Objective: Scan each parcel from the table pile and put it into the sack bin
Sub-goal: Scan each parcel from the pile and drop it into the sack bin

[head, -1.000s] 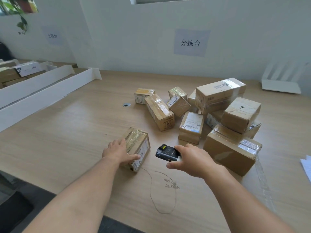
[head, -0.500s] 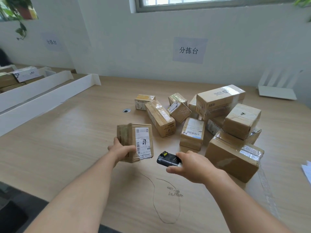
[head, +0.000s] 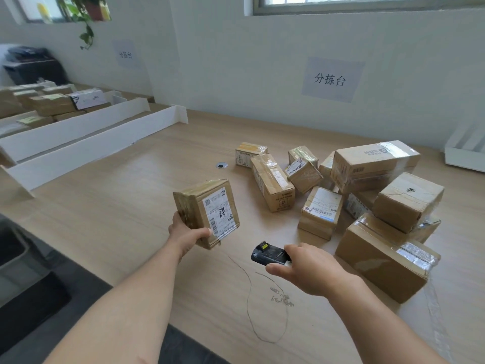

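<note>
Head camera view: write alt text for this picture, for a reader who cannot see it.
A left hand holds a small taped parcel above a wooden table, label facing the camera, while the right hand grips a black scanner just beside it. A pile of cardboard parcels lies on the table farther right.

The parcel pile (head: pixel 367 190) occupies the right part of the tabletop (head: pixel 105 214). Left of the pile, the left hand (head: pixel 187 235) holds one parcel (head: pixel 207 214) above the tabletop. The scanner (head: pixel 269 254), in the right hand (head: pixel 312 271), sits right of and nearer than that parcel. A wire loop (head: pixel 252 311) lies on the near tabletop. Partition walls (head: pixel 86 151) stand at far left, with further parcels (head: pixel 52 103) behind them.
</note>
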`<state>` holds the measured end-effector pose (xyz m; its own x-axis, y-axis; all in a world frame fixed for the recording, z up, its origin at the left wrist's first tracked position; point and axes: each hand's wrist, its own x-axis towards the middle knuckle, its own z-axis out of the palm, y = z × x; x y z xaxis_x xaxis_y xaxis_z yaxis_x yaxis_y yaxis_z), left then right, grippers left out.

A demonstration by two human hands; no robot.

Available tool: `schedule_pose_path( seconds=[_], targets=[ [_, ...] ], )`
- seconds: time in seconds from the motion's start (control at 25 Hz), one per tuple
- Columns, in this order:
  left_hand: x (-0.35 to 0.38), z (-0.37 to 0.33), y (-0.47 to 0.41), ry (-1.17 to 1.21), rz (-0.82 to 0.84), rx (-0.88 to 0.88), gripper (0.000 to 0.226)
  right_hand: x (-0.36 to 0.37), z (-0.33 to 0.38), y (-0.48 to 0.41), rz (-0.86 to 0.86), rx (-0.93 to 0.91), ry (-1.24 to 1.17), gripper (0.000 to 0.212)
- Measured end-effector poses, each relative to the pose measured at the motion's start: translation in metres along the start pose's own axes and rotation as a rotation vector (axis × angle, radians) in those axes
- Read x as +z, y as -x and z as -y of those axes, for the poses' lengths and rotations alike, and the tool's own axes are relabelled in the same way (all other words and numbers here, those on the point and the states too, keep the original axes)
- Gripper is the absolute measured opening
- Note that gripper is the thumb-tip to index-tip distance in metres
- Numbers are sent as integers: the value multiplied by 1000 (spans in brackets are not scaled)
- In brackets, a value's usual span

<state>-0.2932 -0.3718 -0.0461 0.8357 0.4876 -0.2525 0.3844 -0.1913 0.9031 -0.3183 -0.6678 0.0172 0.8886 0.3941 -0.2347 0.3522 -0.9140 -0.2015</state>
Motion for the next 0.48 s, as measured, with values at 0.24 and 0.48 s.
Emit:
schedule_pose_path(
  seconds=[0.24, 0.48],
  targets=[
    [-9, -2, 6, 0, -50, 41, 112, 7, 0, 2, 45, -40, -15, 56],
    [-14, -1, 13, -16, -75, 44, 110, 8, -1, 9, 103, -69, -9, 54]
  ],
)
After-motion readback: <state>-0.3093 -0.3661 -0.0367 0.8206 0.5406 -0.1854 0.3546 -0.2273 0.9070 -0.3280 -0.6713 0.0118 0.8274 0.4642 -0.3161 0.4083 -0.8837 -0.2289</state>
